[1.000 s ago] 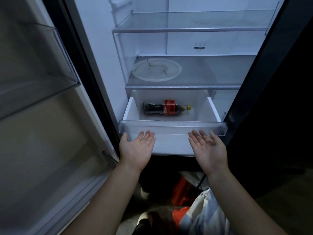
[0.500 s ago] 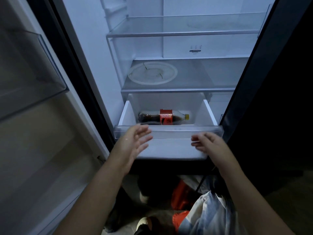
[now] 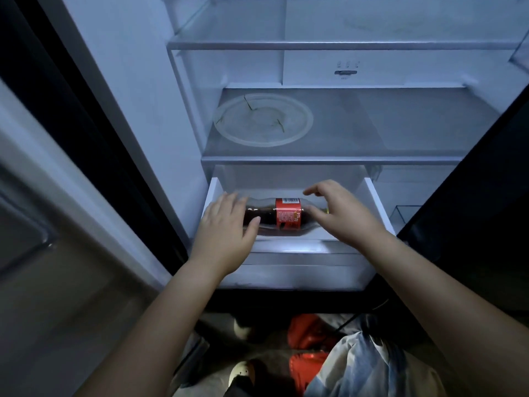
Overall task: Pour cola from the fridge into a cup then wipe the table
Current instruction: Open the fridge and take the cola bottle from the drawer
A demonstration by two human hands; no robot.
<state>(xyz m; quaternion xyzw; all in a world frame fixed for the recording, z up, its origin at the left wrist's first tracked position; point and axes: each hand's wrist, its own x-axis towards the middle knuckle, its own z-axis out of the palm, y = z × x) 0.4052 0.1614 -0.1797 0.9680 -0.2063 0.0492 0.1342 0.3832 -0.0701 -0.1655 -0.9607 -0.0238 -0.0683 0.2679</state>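
Well, I counted one cola bottle [image 3: 287, 216], lying on its side in the single drawer [image 3: 378, 202] that stood pulled out at the bottom of the fridge [image 3: 128, 81]. Two hands were on the job. My left grip [image 3: 226, 224] was wide, fingers straight over the bottle's base and thumb touching its front. My right grip [image 3: 346, 213] was also wide, fingers spread above the neck end and holding nothing. Above the drawer I saw two glass shelves; the lower shelf [image 3: 386, 124] carried one round clear plate [image 3: 263, 118].
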